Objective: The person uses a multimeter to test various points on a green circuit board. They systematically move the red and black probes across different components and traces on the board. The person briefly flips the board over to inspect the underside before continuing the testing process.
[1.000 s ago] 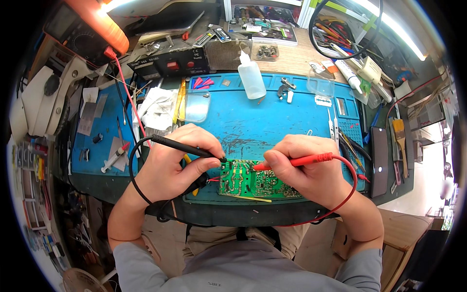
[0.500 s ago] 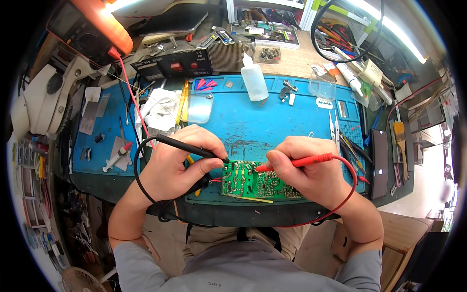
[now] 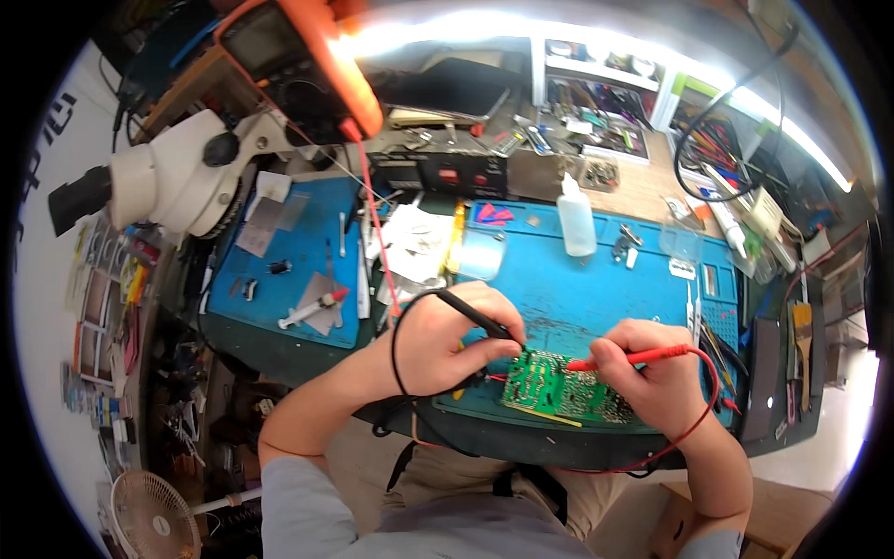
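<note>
A green circuit board (image 3: pixel 545 396) lies near the front edge of the blue mat, its soldered side up. My left hand (image 3: pixel 456 340) is closed round a black multimeter probe (image 3: pixel 473 312), whose tip end is at the board's upper left corner. In my right hand (image 3: pixel 652 377) a red multimeter probe (image 3: pixel 656 355) is gripped, slanting down to the left over the board's middle. Whether either tip touches a solder joint is too small to tell. The orange multimeter (image 3: pixel 303 70) stands at the back left, a red lead running down from it.
Beyond the board stands a clear squeeze bottle (image 3: pixel 576 224) on the blue mat (image 3: pixel 619 289). A white microscope (image 3: pixel 172 177) rises at the left, with a syringe (image 3: pixel 312 307) lying in front of it. Tweezers (image 3: pixel 694 312) lie right of my right hand. A fan (image 3: pixel 156 517) is at lower left.
The view has swung to the left, so everything sits farther right and a little lower. Both hands keep their probes at about the same places on the board.
</note>
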### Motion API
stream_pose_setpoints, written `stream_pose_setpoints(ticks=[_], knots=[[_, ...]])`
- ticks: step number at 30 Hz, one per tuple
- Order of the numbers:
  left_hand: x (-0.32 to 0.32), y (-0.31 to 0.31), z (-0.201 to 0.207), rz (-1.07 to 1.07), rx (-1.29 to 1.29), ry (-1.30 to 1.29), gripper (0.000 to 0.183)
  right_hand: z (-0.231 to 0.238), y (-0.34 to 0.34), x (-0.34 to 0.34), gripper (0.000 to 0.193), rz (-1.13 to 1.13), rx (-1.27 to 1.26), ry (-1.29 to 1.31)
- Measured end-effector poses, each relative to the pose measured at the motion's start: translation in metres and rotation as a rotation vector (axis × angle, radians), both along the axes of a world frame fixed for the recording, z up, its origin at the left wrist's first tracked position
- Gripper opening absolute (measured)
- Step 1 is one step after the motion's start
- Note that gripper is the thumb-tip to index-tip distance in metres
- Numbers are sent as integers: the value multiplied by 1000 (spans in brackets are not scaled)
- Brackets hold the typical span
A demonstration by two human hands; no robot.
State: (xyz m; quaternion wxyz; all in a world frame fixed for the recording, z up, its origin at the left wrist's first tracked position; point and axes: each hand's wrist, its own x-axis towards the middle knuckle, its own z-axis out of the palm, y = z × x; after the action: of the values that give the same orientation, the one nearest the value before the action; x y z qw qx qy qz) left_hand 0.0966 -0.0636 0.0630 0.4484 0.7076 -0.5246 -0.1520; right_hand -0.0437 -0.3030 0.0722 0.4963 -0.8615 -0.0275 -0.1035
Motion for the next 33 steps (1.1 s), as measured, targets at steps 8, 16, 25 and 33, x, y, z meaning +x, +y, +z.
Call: stream_pose_setpoints(ticks=[8, 16, 25, 33], knots=[[1, 3, -2, 9, -15, -24, 13, 2, 3, 1, 15, 2, 25, 39], [0, 2, -3, 11, -13, -28, 13, 2, 1, 1, 15, 18, 12, 38], [0, 2, 1, 12, 2, -21, 13, -1, 0, 1, 14, 31, 17, 4], [-1, 0, -2, 35, -25, 3, 11, -2, 1, 5, 15, 48, 37, -32]])
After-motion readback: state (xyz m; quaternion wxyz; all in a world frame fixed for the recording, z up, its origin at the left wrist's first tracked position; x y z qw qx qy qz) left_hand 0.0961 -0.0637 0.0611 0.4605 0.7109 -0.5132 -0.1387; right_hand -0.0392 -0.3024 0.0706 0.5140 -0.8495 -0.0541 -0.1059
